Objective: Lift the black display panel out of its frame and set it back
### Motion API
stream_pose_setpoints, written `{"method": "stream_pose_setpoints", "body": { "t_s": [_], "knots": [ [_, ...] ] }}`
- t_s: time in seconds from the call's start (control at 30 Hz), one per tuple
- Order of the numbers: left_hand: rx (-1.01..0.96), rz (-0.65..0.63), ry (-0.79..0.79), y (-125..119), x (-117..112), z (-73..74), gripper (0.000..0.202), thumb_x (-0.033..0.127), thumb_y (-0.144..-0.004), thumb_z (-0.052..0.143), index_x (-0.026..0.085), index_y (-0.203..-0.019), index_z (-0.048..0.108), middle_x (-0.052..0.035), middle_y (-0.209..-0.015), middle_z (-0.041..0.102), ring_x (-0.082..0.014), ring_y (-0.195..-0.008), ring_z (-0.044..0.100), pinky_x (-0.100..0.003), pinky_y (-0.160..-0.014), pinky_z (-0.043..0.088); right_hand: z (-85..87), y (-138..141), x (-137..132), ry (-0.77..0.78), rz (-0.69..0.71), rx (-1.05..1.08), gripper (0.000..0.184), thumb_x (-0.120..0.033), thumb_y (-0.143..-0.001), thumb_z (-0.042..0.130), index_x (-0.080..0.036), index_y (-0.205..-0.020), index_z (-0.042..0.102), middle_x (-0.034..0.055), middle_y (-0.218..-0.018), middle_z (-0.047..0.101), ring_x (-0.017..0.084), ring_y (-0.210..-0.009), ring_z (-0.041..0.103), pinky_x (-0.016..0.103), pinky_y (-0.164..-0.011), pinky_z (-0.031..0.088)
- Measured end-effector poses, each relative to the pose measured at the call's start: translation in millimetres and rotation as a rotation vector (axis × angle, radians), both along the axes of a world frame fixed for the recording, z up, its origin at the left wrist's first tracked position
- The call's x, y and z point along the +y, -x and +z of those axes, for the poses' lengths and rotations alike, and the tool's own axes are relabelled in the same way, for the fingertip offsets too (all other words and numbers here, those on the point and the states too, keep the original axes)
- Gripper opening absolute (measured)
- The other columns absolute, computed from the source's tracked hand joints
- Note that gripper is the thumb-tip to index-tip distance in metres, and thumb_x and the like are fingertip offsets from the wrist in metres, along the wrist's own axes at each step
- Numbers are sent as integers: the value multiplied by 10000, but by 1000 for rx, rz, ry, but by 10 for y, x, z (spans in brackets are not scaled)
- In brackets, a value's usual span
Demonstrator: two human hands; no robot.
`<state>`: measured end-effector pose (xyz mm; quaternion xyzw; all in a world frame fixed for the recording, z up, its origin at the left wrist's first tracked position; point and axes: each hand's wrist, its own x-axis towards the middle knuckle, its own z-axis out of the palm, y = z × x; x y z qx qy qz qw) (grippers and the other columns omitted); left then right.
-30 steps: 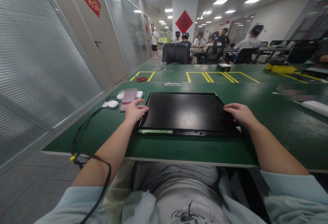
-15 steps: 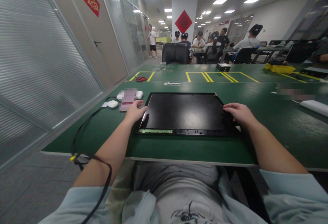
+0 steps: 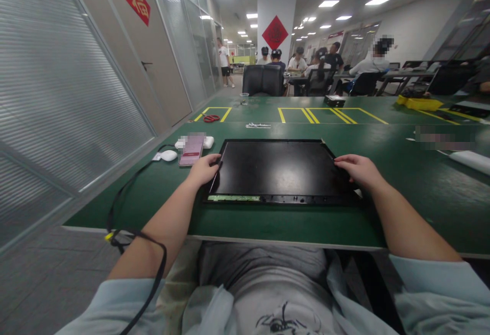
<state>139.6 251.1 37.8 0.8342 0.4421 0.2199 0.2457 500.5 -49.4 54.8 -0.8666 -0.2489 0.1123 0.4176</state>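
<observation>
A black flat display panel point(image 3: 277, 169) lies face up on the green table point(image 3: 283, 225), with a green circuit strip point(image 3: 233, 198) along its near left edge. My left hand point(image 3: 204, 170) grips the panel's left edge, fingers closed over the frame. On the opposite side my right hand point(image 3: 358, 169) pinches the right edge, thumb and fingers together. The undersides of both grips are hidden. Just beyond my left hand lies a phone point(image 3: 191, 149) with a pinkish screen.
Red-handled scissors point(image 3: 211, 118), a clear cup point(image 3: 244, 99) and a small black box point(image 3: 334, 101) stand farther back. A yellow tray point(image 3: 419, 102) is at the right. A black cable point(image 3: 124, 187) runs over the table's left side. Several people sit at tables behind.
My left fingers, stretched out before, have closed onto the panel's left edge. My right hand stays at the right edge. A person in the background has stepped slightly left.
</observation>
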Motion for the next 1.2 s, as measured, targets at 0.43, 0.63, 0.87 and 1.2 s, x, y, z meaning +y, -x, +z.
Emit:
{"method": "stream_pose_setpoints", "body": {
  "t_s": [0.43, 0.63, 0.87, 1.2],
  "knots": [
    [-53, 59, -39, 32, -71, 85, 395, 198, -693, 689, 212, -1081, 764, -58, -833, 796, -286, -878, 748, -355, -826, 562, -144, -185, -8, 21, 1, -72, 288, -342, -716, 705, -191, -950, 777, 87, -917, 744, 174, -664, 621, 203, -396, 428],
    [-53, 47, -47, 30, -59, 72, 371, 283, -747, 661, 187, -1093, 756, -68, -809, 779, -278, -845, 733, -358, -832, 545, -136, -198, -9, 69, 4, -97, 306, -331, -742, 678, -184, -994, 769, 82, -956, 748, 186, -715, 639, 212, -414, 446],
    [18, -31, -138, 0, -87, 32, 477, 398, -726, 735, 224, -1171, 727, -88, -1031, 749, -299, -1014, 690, -387, -940, 514, -131, -187, -13, 72, -1, -94, 308, -324, -752, 665, -180, -1005, 764, 82, -953, 748, 186, -714, 644, 219, -435, 455],
    [-15, -28, -105, 1, 1, -10, 405, 221, -739, 658, 235, -1139, 720, -91, -1095, 748, -304, -1092, 678, -395, -992, 500, -155, -222, 1, 76, 8, -107, 260, -306, -758, 661, -199, -968, 770, 80, -948, 751, 194, -731, 647, 235, -470, 458]
  ]
}}
